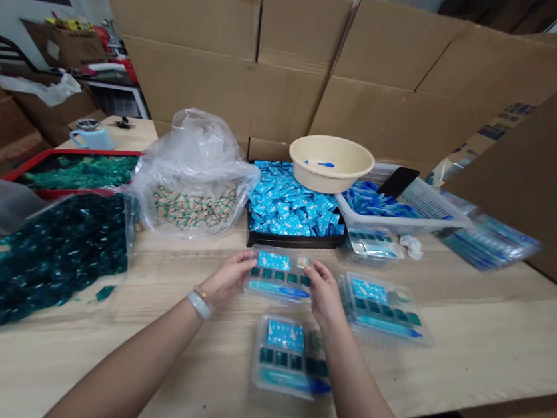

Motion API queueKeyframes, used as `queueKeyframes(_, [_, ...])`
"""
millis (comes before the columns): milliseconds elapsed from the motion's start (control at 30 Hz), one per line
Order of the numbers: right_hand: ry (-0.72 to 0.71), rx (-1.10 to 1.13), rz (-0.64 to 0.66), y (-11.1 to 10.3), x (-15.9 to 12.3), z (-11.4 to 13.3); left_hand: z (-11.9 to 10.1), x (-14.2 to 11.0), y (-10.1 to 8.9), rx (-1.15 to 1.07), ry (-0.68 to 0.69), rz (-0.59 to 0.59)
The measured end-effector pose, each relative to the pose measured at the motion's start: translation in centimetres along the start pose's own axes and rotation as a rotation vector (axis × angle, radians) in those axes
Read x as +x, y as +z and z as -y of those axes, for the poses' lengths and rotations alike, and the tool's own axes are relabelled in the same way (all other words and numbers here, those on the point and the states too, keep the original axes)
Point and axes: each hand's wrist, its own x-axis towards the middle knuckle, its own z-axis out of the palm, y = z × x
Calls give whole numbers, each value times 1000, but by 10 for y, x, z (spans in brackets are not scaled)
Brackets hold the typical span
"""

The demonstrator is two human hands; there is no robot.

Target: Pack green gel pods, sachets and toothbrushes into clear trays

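A head-worn camera looks forward and down from near above the table (486,327).

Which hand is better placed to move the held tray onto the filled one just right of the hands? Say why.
Probably the right hand: it has the held tray by its right edge, nearer the filled tray on that side. The left hand, at the opposite edge, has farther to go.

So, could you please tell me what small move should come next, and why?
Probably set the held clear tray onto the matching tray at right: the left grip and right grip hold its sides, and both trays show a blue packet, dark green pieces and a blue pen-like item.
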Motion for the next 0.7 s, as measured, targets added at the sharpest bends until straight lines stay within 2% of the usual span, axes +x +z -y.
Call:
queueKeyframes(100, [-4, 6, 59, 5, 1, 12, -16, 7, 5, 9, -41, -5])
queueKeyframes(267, [149, 129, 333, 19, 7, 47, -53, 11, 26, -10, -68, 67])
queueKeyframes(400, [221, 194, 401, 24, 14, 67, -70, 14, 46, -26, -65, -21])
queueKeyframes(500, [211, 177, 430, 18, 2, 69, -70, 5, 49, -18, -70, -74])
queueKeyframes(600, [182, 94, 420, 1, -26, 65, -62, -22, 40, -15, -86, -74])
queueKeyframes(700, [35, -53, 289, -31, -61, 62, -43, -60, 33, -9, -102, -47])
